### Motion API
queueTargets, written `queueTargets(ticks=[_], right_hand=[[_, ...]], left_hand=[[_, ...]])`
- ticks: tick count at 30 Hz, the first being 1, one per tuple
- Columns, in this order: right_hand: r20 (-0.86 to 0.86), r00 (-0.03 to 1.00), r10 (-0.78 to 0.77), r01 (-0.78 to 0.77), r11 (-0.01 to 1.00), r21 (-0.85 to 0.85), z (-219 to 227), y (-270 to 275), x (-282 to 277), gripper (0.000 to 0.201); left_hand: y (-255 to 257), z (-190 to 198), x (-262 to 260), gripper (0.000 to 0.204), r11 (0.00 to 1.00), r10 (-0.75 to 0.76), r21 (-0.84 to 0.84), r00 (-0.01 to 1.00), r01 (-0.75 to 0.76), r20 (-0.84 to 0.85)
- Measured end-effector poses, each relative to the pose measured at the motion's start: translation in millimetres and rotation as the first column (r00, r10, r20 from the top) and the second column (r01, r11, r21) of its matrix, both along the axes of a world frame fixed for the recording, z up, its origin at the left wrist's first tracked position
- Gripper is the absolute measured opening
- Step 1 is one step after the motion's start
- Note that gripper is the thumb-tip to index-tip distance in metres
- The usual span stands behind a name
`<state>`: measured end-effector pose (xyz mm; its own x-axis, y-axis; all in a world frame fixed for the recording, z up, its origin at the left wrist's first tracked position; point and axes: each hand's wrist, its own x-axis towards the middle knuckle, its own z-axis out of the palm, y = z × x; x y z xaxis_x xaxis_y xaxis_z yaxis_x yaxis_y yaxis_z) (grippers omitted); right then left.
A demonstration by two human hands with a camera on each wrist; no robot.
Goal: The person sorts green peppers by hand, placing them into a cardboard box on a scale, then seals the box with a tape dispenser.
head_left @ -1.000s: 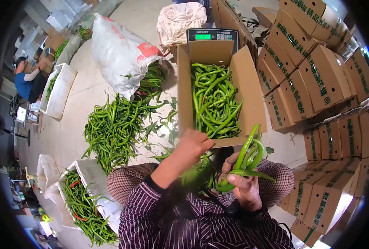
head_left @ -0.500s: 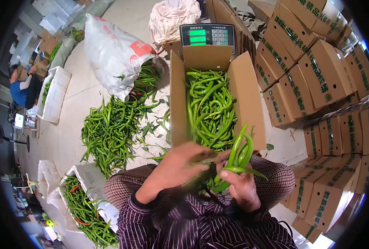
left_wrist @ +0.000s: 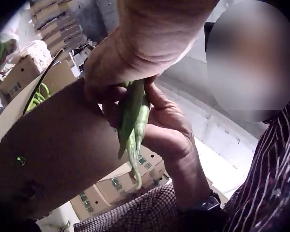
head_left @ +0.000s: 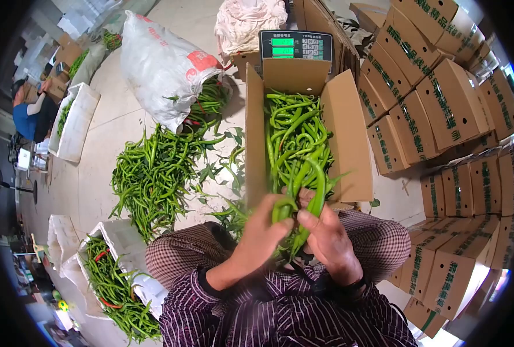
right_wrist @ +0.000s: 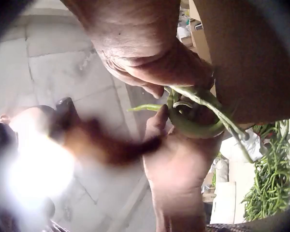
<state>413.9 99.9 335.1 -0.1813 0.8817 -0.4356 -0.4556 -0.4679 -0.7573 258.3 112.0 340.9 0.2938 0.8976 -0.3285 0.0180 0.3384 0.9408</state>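
Observation:
Both hands meet at the near end of an open cardboard box (head_left: pixel 346 144) filled with green chili peppers (head_left: pixel 297 124). My right hand (head_left: pixel 331 240) grips a small bunch of long green peppers (head_left: pixel 316 179), thumb across them, the bunch overlapping the box's contents. Close beside it, my left hand (head_left: pixel 257 234) holds a bent green pepper (head_left: pixel 284 205) between thumb and fingers. From the left wrist, pepper ends (left_wrist: pixel 137 125) hang down between the two hands. The right wrist view has a curved pepper (right_wrist: pixel 195 126) between the left hand (right_wrist: pixel 181 164) below and the right hand (right_wrist: pixel 140 43) above.
A scale display (head_left: pixel 296 46) glows behind the box. Left lie a loose pepper heap (head_left: pixel 153 179), a white sack (head_left: pixel 167 72) spilling peppers, and a white foam box (head_left: pixel 124 243) beside more peppers. Printed cartons (head_left: pixel 442 127) are stacked right. Another person (head_left: pixel 31 118) sits far left.
My left hand left the box's near edge, moved to the right hand and now holds a bent pepper. The right hand shifted slightly left with its bunch, now nearer the box's contents.

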Motion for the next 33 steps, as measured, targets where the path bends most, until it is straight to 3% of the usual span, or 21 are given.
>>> queueTargets(ticks=[1, 3, 4, 5, 6, 7, 9, 11, 16, 19, 20, 22, 23, 25, 27, 29, 33], right_hand=[[0.002, 1.000, 0.003, -0.003, 1.000, -0.003, 4, 2, 0, 0.051], [-0.147, 0.980, -0.133, 0.132, 0.991, -0.015, 8, 5, 3, 0.038], [-0.159, 0.983, -0.096, 0.105, 0.993, 0.051, 10, 9, 10, 0.037], [0.033, 0.999, 0.003, -0.015, 0.932, 0.361, -2, 6, 21, 0.038], [0.319, 0.948, -0.013, -0.087, 0.950, 0.299, 7, 8, 22, 0.046], [-0.092, 0.981, -0.173, 0.178, 0.983, 0.047, 11, 10, 21, 0.055], [-0.102, 0.976, -0.191, 0.191, 0.981, -0.011, 18, 13, 27, 0.058], [-0.369, 0.926, -0.086, 0.134, 0.985, 0.106, 7, 12, 44, 0.057], [-0.290, 0.938, -0.190, 0.235, 0.963, 0.129, 4, 11, 44, 0.054], [-0.281, 0.945, -0.167, 0.216, 0.964, 0.153, 0, 11, 41, 0.050], [-0.284, 0.944, -0.165, 0.217, 0.963, 0.161, -3, 11, 41, 0.050], [-0.283, 0.950, -0.129, 0.171, 0.977, 0.128, -10, 11, 42, 0.044], [-0.282, 0.950, -0.133, 0.177, 0.975, 0.135, -10, 12, 42, 0.044], [-0.159, 0.985, -0.063, 0.091, 0.980, 0.177, -6, 13, 36, 0.040], [-0.173, 0.983, -0.068, 0.096, 0.982, 0.161, -3, 11, 28, 0.042], [-0.105, 0.994, 0.000, 0.014, 0.992, 0.129, -4, 10, 25, 0.044], [0.027, 0.999, -0.044, 0.040, 0.991, 0.125, -11, 8, 21, 0.037]], left_hand=[[2, -9, -4, 0.036, 1.000, 0.003, -0.003, 1.000, -0.003, 0.002], [2, -36, -11, 0.034, 0.973, 0.060, 0.219, 0.997, -0.070, 0.050], [7, -10, -11, 0.030, 0.937, 0.002, 0.348, 0.998, 0.022, -0.070], [3, -39, -11, 0.030, 0.959, 0.275, -0.152, 0.912, -0.238, 0.306], [8, -25, -15, 0.028, 0.973, 0.219, -0.142, 0.915, -0.180, 0.339], [13, -21, -14, 0.031, 0.976, 0.216, -0.087, 0.900, -0.198, 0.378], [18, -20, -20, 0.035, 0.920, 0.340, -0.370, 0.731, -0.128, 0.592], [18, -13, -24, 0.039, 0.911, 0.342, -0.403, 0.704, -0.087, 0.622], [22, -23, -29, 0.053, 0.942, 0.247, -0.334, 0.611, 0.031, 0.752], [25, -27, -31, 0.056, 0.954, 0.189, -0.285, 0.554, 0.092, 0.811], [25, -24, -30, 0.056, 0.956, 0.181, -0.277, 0.555, 0.093, 0.812], [20, -12, -26, 0.056, 0.975, 0.138, -0.222, 0.730, 0.020, 0.670], [18, -11, -26, 0.056, 0.976, 0.129, -0.216, 0.729, 0.027, 0.672], [14, -12, -23, 0.054, 0.970, -0.029, -0.192, 0.854, 0.150, 0.520], [8, -8, -15, 0.051, 0.971, -0.014, -0.195, 0.848, 0.138, 0.530], [8, -7, -14, 0.049, 0.967, -0.103, -0.170, 0.905, 0.188, 0.414], [5, -2, -14, 0.045, 0.962, -0.149, -0.168, 0.928, 0.217, 0.342]])
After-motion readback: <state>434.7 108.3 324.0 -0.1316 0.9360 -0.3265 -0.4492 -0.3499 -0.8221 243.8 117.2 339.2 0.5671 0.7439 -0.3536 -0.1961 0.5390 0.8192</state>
